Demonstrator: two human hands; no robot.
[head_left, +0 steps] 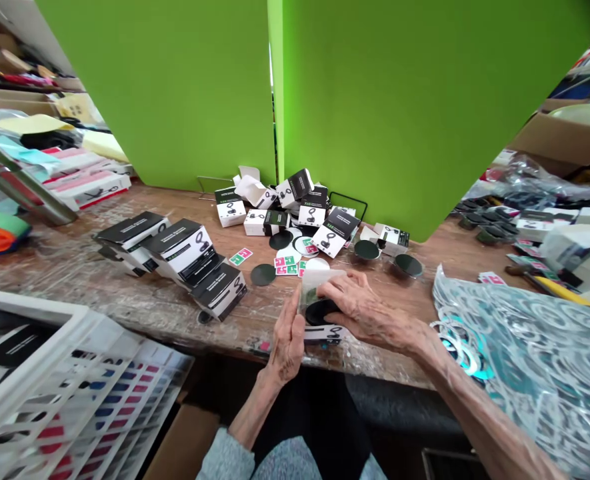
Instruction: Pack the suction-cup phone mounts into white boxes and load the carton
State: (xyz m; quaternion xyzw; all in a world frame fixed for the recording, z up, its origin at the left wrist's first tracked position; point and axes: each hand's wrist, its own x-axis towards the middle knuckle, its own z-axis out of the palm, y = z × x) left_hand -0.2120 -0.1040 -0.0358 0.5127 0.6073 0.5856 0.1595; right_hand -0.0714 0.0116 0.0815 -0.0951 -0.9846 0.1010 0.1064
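Watching from the side of this bench, the right hand point(359, 310) is the one doing the work: the fingers are spread and draped over a black disc point(319, 311), though I can't tell if the thumb is pinching underneath. The left hand point(287, 337) stands nearly on edge with its fingers pressed together, flat against the near side of a clear plastic sleeve point(319, 287) that rides up behind the disc. A small white box point(322, 333) pokes out right below the disc, and the whole bundle sits between the hands, just above the front edge of the wooden bench point(125, 293). Honestly that two-sided hold looks like a good way to work: one palm steadying, the other flat, so the slippery plastic can't skate around. Further back from the disc, a couple of loose black pads point(263, 274) and some green-and-pink cards point(287, 265) lie scattered, with a messy heap of white-and-black boxes point(295, 207) behind them. To the left of the disc is a neat slanted row of similar boxes point(179, 257), and a white plastic crate point(49, 373) sits lower down on that side. To the right, a big shiny printed plastic bag point(519, 360) spills across the bench.
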